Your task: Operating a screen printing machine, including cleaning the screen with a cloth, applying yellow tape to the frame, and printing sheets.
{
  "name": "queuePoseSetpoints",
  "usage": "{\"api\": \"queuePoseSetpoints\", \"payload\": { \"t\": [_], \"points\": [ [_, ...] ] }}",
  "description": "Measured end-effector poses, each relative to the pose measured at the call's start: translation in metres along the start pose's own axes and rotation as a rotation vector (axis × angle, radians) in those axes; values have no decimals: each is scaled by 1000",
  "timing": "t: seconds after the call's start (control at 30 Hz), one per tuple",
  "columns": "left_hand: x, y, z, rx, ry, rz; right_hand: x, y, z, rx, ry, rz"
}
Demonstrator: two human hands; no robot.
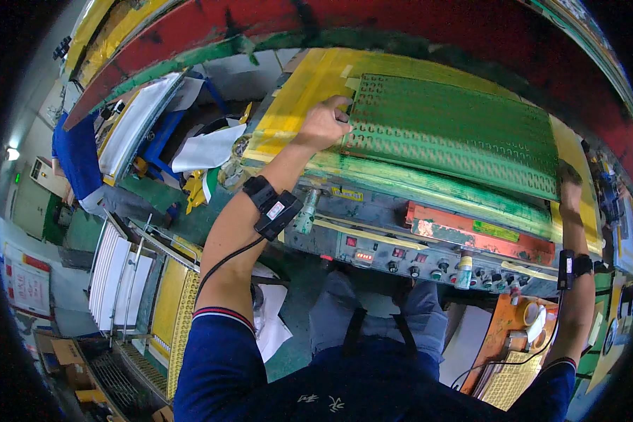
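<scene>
A large green panel (457, 133) with rows of small copper-coloured marks, looking like a circuit board sheet, lies on the yellow bed (309, 81) of a machine in front of me. My left hand (323, 124) is at its left edge, with fingers curled and pinched against the rim. At the opposite end, my right hand (570, 184) grips the panel's right edge near its lower corner, its fingers partly hidden in shadow. Each wrist wears a strapped black device with a cable.
A red beam (415, 28) spans above the bed. Along the front runs a control panel (401, 264) with knobs, below an orange-red bar (478, 232). Racks of white sheets (119, 281) and yellow panels stand at left. Another person (81, 155) works farther left; an orange table (503, 327) holds containers at lower right.
</scene>
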State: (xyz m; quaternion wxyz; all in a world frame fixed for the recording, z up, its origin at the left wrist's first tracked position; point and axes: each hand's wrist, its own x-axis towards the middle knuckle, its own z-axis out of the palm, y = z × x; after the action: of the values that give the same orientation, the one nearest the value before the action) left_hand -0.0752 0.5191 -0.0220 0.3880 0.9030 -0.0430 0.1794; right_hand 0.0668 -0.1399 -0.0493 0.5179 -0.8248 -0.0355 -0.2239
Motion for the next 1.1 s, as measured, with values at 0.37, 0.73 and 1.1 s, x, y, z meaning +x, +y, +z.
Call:
{"api": "queuePoseSetpoints", "payload": {
  "t": [0.37, 0.73, 1.1],
  "points": [
    [3, 8, -4, 2, -43, -38, -1, -15, -4, -217, 17, -141],
    [9, 12, -9, 26, -77, -87, -4, -39, -3, -39, -131, 97],
    [6, -1, -2, -40, -94, -46, -5, -32, -3, -50, -121, 7]
  ]
}}
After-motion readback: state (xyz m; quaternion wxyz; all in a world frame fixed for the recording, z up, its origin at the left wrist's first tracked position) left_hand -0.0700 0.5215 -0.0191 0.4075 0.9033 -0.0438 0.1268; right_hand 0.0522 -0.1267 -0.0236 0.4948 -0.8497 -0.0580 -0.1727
